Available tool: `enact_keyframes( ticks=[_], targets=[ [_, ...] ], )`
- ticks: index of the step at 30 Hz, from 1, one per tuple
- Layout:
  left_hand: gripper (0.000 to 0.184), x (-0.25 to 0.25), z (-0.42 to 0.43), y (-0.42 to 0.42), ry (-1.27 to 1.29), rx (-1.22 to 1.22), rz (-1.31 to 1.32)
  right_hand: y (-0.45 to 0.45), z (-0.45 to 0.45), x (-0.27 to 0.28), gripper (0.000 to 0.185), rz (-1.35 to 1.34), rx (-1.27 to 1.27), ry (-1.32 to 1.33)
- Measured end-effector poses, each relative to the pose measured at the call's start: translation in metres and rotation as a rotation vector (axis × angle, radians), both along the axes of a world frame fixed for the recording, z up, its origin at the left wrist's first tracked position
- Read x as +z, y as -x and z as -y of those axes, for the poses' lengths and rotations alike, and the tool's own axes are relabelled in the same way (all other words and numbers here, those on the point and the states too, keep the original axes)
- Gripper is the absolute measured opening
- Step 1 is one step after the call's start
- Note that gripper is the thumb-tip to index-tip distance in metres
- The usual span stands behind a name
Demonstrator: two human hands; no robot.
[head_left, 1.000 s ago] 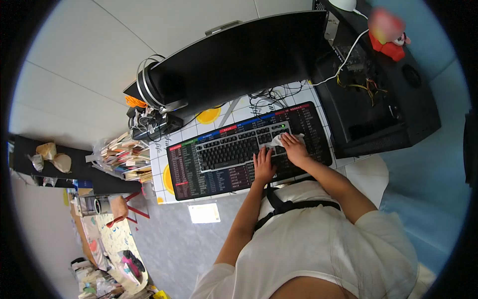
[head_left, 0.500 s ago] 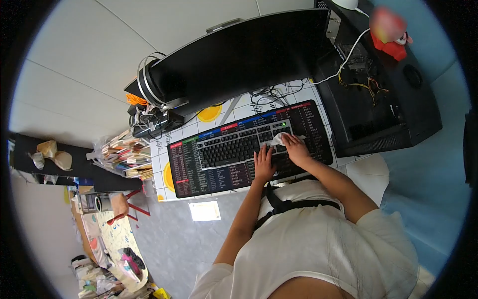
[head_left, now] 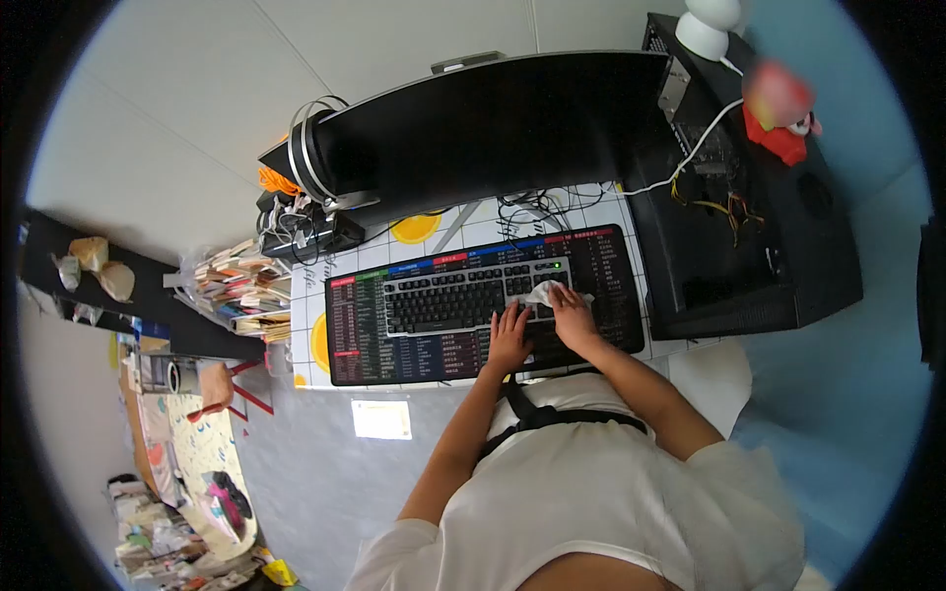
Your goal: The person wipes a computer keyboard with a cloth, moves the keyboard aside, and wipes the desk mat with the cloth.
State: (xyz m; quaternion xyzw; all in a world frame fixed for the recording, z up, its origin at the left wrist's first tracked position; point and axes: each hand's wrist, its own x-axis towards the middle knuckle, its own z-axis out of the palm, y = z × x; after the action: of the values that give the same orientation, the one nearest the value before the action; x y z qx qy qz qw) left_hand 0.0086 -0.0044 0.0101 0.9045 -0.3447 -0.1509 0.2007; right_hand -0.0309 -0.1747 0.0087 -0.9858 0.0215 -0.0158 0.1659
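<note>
And there it was, a wiping pass, by the look of it: the right hand [head_left: 574, 315] lay low over the right end of the keyboard [head_left: 443, 303], fingers close together and pressing on a crumpled white cloth [head_left: 542, 293]. Whether they were clamped on it or merely bore down, nobody could tell; the palm hid the underside. Alongside, the left hand [head_left: 509, 342] had its fingers apart, gripping nothing, tips resting at the keyboard's near edge, just beside the cloth, apparently as a brace. The keyboard sat on a printed mat [head_left: 394, 368] on the worktop [head_left: 306, 311], in front of the monitor [head_left: 493, 128], a green light showing near its far right corner. Any next stroke, one would have judged, called for light, even pressure and the left hand steady, lest the keyboard slide or the cloth snag between keys.
</note>
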Motion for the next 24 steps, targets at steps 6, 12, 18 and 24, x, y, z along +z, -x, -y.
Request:
enact_keyframes(
  ticks=[6,12,18,24],
  targets=[
    [0.068,-0.01,-0.002,0.0,0.053,0.003,0.062,0.016,-0.001,0.003,0.049,-0.13,0.125,0.093],
    [0.064,-0.009,0.001,0.002,0.058,0.014,0.084,0.02,0.002,-0.003,0.047,-0.117,0.119,0.052],
    [0.068,-0.01,0.003,0.001,0.038,0.019,0.083,0.023,0.006,0.005,0.046,-0.154,0.165,0.002],
    [0.07,-0.009,-0.003,0.004,0.067,0.029,0.101,0.025,0.004,0.006,0.046,-0.162,0.16,-0.01]
  ],
)
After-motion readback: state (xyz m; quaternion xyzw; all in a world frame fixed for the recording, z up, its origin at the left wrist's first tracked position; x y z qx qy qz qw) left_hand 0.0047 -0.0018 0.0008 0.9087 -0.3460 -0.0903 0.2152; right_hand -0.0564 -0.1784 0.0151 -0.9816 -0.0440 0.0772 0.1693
